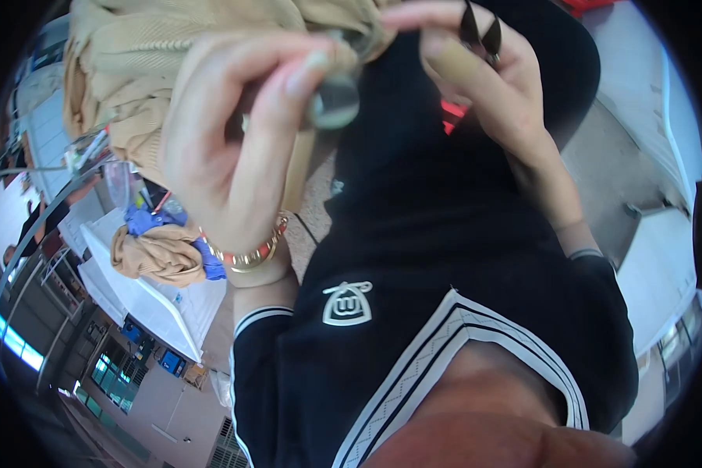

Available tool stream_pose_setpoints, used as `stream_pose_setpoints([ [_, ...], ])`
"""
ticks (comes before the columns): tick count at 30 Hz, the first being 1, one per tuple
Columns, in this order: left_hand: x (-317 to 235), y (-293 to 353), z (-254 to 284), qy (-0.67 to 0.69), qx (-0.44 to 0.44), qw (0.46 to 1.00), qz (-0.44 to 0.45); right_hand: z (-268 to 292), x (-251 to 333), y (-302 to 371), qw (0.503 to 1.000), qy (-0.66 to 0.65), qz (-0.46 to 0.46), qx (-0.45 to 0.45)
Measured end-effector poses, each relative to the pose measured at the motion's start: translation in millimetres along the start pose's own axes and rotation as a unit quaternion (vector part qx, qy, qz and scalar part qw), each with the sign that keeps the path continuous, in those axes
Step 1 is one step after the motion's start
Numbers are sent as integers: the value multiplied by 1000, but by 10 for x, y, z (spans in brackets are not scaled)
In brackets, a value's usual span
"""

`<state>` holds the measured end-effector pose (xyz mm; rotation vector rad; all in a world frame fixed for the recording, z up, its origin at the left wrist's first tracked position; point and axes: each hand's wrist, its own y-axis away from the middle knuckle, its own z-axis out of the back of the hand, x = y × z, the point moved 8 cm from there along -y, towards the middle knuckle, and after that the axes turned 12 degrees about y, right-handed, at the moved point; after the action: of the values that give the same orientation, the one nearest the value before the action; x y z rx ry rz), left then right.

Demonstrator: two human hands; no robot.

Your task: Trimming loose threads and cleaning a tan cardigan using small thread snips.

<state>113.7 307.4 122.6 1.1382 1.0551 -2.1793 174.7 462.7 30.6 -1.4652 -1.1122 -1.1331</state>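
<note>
My left hand (234, 117) is closed in a pinch, thumb and forefinger on a small round piece (337, 101), greenish and clear-edged with a dark middle. Blur hides its exact kind. At the right, my right hand (499, 86) curls around what look like thread snips: two black pointed blades (482, 30) stick out by the knuckles, and a red part (453, 115) shows below the palm. Its forefinger stretches left toward the round piece, apart from it. A tan covering wraps the thumb. Beige knit fabric (132, 70) lies behind my left hand.
A white table (152, 292) at the left bears a bundled beige knit (160, 253) and blue cloth (144, 218). White panels (663, 273) stand at the right. Another person (43, 214) is at the far left. My dark-clad lap lies below the hands.
</note>
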Motion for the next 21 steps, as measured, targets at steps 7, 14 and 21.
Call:
stream_pose_setpoints([
  [7,955,234,-130,237,-62,954,172,-325,-433,-188,989,-48,-112,85],
  [14,1117,312,-25,293,-85,936,173,-440,-574,-311,993,-16,-71,90],
  [21,1219,297,123,351,-20,921,170,-497,-649,-387,993,-39,-79,82],
])
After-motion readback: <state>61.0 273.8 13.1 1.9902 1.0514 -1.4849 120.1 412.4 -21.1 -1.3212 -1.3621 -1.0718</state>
